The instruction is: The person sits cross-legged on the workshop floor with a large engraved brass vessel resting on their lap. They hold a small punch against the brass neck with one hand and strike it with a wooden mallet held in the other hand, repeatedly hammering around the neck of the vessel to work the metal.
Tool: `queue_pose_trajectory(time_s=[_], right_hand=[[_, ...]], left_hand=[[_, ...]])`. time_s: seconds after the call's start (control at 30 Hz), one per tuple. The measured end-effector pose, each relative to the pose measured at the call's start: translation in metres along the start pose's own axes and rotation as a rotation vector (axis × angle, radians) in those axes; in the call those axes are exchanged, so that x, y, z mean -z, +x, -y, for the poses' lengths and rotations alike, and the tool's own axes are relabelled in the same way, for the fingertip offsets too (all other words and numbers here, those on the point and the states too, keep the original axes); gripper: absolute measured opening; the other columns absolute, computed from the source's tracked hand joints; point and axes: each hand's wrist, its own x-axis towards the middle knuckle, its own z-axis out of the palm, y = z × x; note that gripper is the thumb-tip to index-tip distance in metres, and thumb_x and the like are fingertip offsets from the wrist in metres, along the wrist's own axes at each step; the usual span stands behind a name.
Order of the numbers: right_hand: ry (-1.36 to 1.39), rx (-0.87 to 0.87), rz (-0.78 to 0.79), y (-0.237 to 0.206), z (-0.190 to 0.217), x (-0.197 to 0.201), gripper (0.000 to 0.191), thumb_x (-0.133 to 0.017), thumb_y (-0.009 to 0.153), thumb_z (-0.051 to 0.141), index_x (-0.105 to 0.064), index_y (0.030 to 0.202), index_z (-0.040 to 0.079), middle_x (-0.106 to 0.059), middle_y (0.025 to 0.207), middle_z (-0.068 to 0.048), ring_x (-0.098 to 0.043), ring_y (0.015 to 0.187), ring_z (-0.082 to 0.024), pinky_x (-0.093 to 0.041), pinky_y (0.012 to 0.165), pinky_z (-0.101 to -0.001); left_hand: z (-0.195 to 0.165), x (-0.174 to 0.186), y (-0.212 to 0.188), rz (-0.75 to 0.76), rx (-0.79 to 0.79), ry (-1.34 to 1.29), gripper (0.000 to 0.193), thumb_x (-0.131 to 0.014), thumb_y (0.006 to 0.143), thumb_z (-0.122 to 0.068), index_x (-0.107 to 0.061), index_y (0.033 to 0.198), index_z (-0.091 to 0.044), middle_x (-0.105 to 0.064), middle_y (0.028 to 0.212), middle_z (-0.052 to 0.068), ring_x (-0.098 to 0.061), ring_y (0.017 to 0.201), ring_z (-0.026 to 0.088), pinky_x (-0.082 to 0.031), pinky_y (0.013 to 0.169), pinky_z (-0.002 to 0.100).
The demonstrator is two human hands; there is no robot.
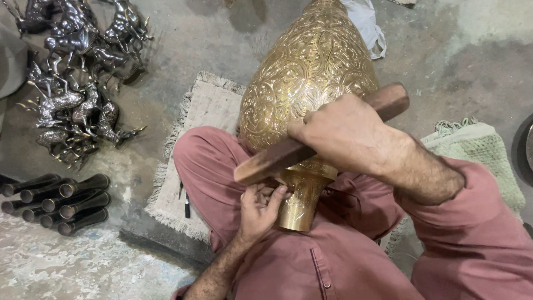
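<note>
A large engraved brass vase (308, 72) lies across my lap, its narrow neck (297, 208) pointing toward me. My right hand (341, 133) is shut on a brown wooden stick (277, 158) that lies slanted across the vase where the body narrows. Under the stick's near end, my left hand (258, 208) presses against the neck with the fingers bent; whether a small tool sits in it cannot be told. My legs, in dusty pink trousers (208, 166), are crossed beneath the vase.
A heap of dark metal animal figurines (72, 83) lies at the upper left on the concrete floor. Below it are several dark metal tubes (61, 203). A frayed beige mat (200, 122) is under my knee, a greenish one (483, 147) at right, a white cloth (366, 25) beyond the vase.
</note>
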Motion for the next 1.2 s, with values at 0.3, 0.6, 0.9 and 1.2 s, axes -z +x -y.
queue_pose_trajectory(time_s=[0.3,0.6,0.9,1.2], right_hand=[[0.178,-0.053,-0.113,-0.007,-0.004,-0.004,0.028,-0.068,0.084,0.013,-0.061,0.111,0.009,-0.069,0.073,-0.005,-0.068,0.059,-0.024,-0.055,0.050,-0.0417],[0.087,-0.201,0.177,-0.021,-0.013,-0.010,0.034,-0.066,0.091,0.017,-0.057,0.123,0.013,-0.069,0.075,-0.007,-0.071,0.065,-0.026,-0.058,0.058,-0.0428],[0.204,-0.308,0.020,-0.036,-0.018,-0.015,0.026,-0.064,0.088,0.011,-0.061,0.113,0.013,-0.071,0.081,-0.007,-0.070,0.070,-0.027,-0.057,0.060,-0.0454],[0.247,-0.337,0.122,-0.041,-0.012,-0.038,0.032,-0.057,0.090,0.004,-0.059,0.121,0.014,-0.071,0.081,-0.007,-0.070,0.066,-0.022,-0.056,0.056,-0.0381]], left_hand=[[-0.017,0.005,0.009,0.087,0.103,0.015,0.027,-0.065,0.099,0.003,-0.051,0.121,0.008,-0.073,0.106,0.015,-0.076,0.099,0.020,-0.067,0.084,0.031],[-0.019,0.010,0.025,0.193,0.209,0.017,0.021,-0.065,0.100,0.002,-0.054,0.116,0.009,-0.075,0.104,0.017,-0.076,0.096,0.017,-0.066,0.083,0.030],[-0.025,0.015,0.034,0.306,0.188,0.088,0.034,-0.064,0.099,-0.002,-0.051,0.129,0.007,-0.073,0.104,0.014,-0.073,0.093,0.015,-0.064,0.082,0.029],[-0.035,0.014,0.042,0.362,0.121,0.285,0.031,-0.065,0.100,-0.005,-0.055,0.128,0.003,-0.076,0.108,0.015,-0.076,0.103,0.017,-0.066,0.089,0.030]])
